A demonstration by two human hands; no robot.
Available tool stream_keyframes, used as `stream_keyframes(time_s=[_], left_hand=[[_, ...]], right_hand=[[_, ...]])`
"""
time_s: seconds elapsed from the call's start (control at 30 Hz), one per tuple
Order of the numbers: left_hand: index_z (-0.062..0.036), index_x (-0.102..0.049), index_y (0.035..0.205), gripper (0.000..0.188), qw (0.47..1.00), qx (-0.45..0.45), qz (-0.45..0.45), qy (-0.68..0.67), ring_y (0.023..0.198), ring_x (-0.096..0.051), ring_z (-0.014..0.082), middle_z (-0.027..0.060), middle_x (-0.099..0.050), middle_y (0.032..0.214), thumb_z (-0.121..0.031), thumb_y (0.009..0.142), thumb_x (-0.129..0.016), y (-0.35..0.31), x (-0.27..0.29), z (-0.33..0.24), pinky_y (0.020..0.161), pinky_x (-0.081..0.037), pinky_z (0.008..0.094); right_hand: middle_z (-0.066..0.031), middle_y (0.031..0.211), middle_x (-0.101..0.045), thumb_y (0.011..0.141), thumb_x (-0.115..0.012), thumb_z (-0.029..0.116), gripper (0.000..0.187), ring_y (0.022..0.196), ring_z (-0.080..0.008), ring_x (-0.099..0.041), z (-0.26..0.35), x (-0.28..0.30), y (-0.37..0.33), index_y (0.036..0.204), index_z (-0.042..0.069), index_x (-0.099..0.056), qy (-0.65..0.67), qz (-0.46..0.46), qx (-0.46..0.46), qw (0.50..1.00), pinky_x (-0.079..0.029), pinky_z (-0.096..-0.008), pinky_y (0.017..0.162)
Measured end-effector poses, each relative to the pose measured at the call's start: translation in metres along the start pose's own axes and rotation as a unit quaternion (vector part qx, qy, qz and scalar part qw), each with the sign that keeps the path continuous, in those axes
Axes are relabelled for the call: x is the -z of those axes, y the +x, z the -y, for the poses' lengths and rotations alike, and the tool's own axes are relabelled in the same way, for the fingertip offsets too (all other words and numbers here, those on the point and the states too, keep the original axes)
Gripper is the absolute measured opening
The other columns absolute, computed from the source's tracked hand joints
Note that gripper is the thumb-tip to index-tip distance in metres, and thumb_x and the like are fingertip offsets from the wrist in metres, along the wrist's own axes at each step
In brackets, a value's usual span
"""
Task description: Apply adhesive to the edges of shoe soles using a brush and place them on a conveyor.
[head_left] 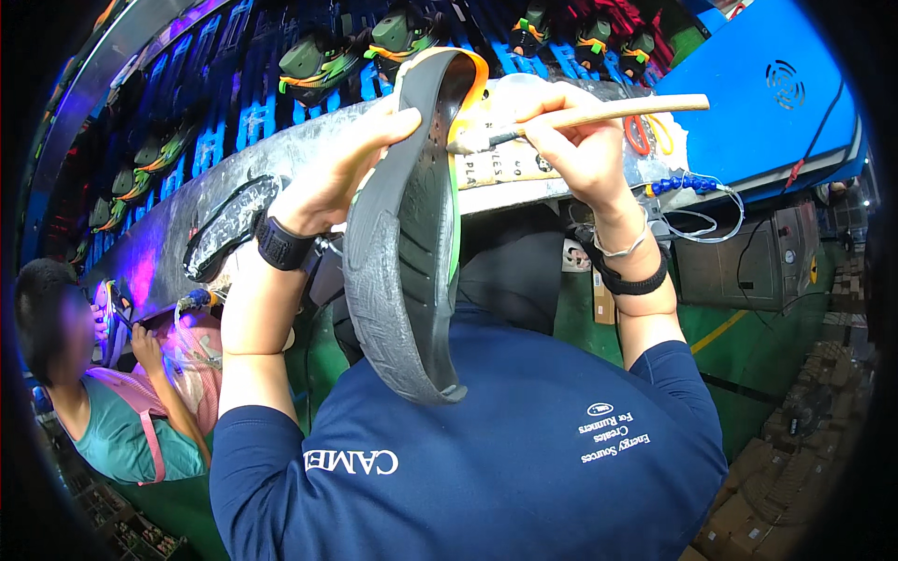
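Observation:
A dark shoe sole (385, 271) with green and orange edging stands tilted in front of my chest, its hollow inner side turned to the right. My left hand (354, 157) is closed round its upper left side, thumb over the rim. In my right hand (582, 150) is a brush (645, 107) with a pale wooden handle, pinched near its ferrule. The whitish bristles meet the sole's inner rim at the upper right; whether they press on it, I cannot tell. Behind the brush lies a yellow printed surface (510, 166).
A dark sole (229, 229) lies on the worn bench (309, 140) to my left. Beyond run conveyor slats with several shoe forms (318, 67). Red and yellow loops (637, 136) and a blue jointed hose (687, 184) are at right, beside a blue machine (758, 112). A co-worker (122, 421) sits at left.

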State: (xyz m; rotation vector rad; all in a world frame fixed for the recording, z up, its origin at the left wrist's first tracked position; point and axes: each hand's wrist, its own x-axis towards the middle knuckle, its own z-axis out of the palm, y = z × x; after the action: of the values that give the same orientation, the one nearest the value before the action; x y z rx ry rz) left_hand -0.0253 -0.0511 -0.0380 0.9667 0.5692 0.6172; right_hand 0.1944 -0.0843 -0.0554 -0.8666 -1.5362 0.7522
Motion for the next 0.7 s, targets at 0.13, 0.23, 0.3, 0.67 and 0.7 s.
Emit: stream_keyframes(time_s=[0.13,0.23,0.3,0.67,0.7], left_hand=[[-0.0068,-0.04,0.117,0.047,0.999,-0.038,0.025,0.024,0.092,-0.047,0.0072,0.0011,-0.05,0.104,-0.028,0.078,-0.055,0.002,0.0,-0.003,0.077,-0.039,0.0227],[-0.0063,-0.048,0.111,0.041,0.999,-0.018,-0.008,0.039,0.088,-0.049,0.0064,0.0003,-0.052,0.101,-0.028,0.077,-0.056,0.004,0.007,-0.001,0.074,-0.041,0.0221],[-0.0073,-0.051,0.107,0.038,0.999,0.033,-0.017,0.008,0.085,-0.051,0.0064,0.0004,-0.055,0.096,-0.029,0.077,-0.057,0.005,0.007,-0.003,0.072,-0.041,0.0211],[-0.0062,-0.052,0.102,0.036,0.992,0.072,0.045,0.09,0.077,-0.051,0.0044,0.0011,-0.055,0.09,-0.033,0.078,-0.055,0.013,0.01,-0.012,0.067,-0.041,0.0184],[-0.006,-0.052,0.102,0.037,0.989,0.089,0.035,0.114,0.076,-0.051,0.0043,0.0011,-0.055,0.09,-0.034,0.078,-0.055,0.014,0.009,-0.012,0.067,-0.041,0.0183]], right_hand=[[-0.0043,0.077,-0.052,0.067,-0.056,0.001,0.005,0.059,-0.0067,-0.046,0.003,0.003,-0.003,0.072,0.0,-0.055,-0.028,0.04,0.03,0.998,-0.036,-0.0195,0.051],[-0.0043,0.075,-0.051,0.066,-0.057,0.004,0.006,0.062,-0.009,-0.046,0.013,0.001,-0.006,0.072,0.001,-0.056,-0.056,0.053,0.035,0.996,-0.037,-0.0216,0.054],[-0.0042,0.073,-0.051,0.065,-0.057,0.005,0.007,0.064,-0.0106,-0.046,0.013,0.0,-0.007,0.072,0.003,-0.057,-0.07,0.066,0.061,0.993,-0.036,-0.0226,0.055],[-0.002,0.065,-0.053,0.063,-0.057,0.005,0.009,0.047,-0.0057,-0.04,0.027,-0.015,-0.01,0.071,0.003,-0.057,-0.02,0.144,0.029,0.989,-0.032,-0.0196,0.046],[-0.0015,0.063,-0.053,0.063,-0.057,0.005,0.008,0.044,-0.0047,-0.039,0.027,-0.016,-0.01,0.071,0.003,-0.057,-0.014,0.15,0.044,0.988,-0.031,-0.0187,0.044]])
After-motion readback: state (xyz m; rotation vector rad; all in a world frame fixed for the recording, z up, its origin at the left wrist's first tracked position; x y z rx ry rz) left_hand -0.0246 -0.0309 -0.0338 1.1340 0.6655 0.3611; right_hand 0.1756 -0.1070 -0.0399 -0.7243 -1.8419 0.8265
